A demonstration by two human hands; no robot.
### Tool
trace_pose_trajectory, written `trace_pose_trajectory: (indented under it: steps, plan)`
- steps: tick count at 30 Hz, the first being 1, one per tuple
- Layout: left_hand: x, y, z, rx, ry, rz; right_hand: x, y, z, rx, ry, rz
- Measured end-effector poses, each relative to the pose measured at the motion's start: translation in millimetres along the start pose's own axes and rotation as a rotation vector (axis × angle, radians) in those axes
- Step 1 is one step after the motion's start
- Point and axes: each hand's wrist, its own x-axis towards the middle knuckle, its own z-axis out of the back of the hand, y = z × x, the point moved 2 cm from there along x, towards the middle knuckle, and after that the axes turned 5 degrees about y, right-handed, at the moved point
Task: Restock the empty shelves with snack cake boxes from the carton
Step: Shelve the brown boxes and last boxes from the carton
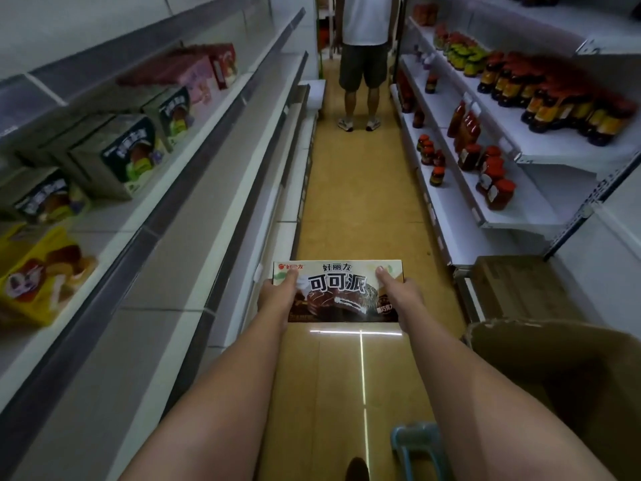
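Observation:
I hold a flat snack cake box (338, 293) with a chocolate pie picture out in front of me over the aisle floor. My left hand (277, 293) grips its left edge and my right hand (399, 291) grips its right edge, thumbs on top. The open brown carton (562, 369) sits at my lower right; its inside is dark and its contents are hidden. The left shelves (194, 210) run alongside, with long bare stretches near me. Several snack boxes (128, 154) stand on an upper left shelf.
A person in a white shirt and grey shorts (364, 60) stands at the far end of the narrow aisle. Right shelves (520, 199) carry jars and bottles of sauce. A closed cardboard box (516, 289) lies by the right shelf base. A teal cart handle (416, 442) is below.

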Motion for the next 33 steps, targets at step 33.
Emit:
trace_pose_trajectory:
  steps: [33]
  plan:
    - [412, -288, -158, -0.041, 0.026, 0.035, 415, 305, -89, -0.124, -0.024, -0.060]
